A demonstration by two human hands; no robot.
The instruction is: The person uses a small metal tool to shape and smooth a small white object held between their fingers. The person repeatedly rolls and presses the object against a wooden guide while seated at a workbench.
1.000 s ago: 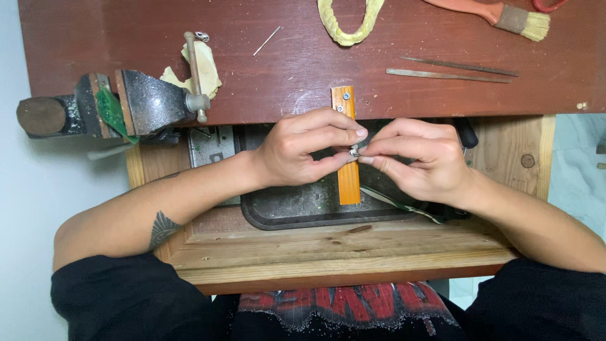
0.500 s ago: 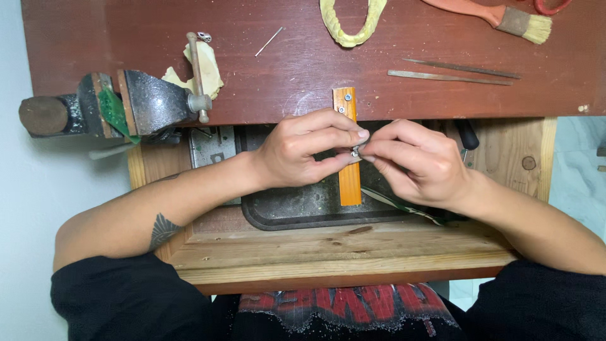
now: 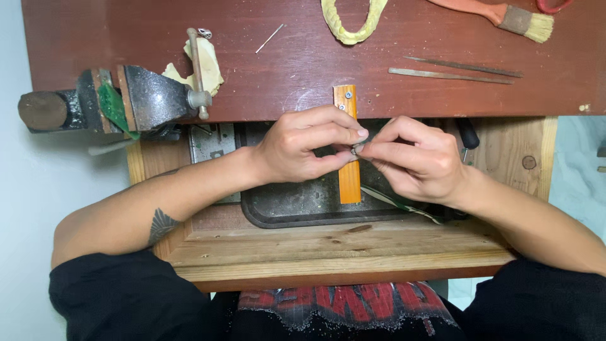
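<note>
Both hands unmoved, left hand (image 3: 303, 148) and right hand (image 3: 413, 158) still pinching small metal piece (image 3: 355, 149) over orange peg (image 3: 348, 170)

Up on the reddish-brown bench top (image 3: 158, 38), a dark metal vise (image 3: 136, 100) is clamped at the left edge, its screw handle (image 3: 196, 72) standing across a scrap of pale yellow material (image 3: 205, 66). A green piece (image 3: 113, 107) sits in the vise's body. A thin pin (image 3: 269, 38) lies loose further right. At the top edge, a yellowish horseshoe-shaped cast (image 3: 353, 22); beside it a brush with an orange handle and pale bristles (image 3: 505, 16). Two slim needle files (image 3: 454, 71) lie nearly parallel below the brush. Lower down, a dark metal tray (image 3: 297, 205) rests in a pale wooden drawer (image 3: 328, 249), with a black tool handle (image 3: 468, 134) near the bench edge.
</note>
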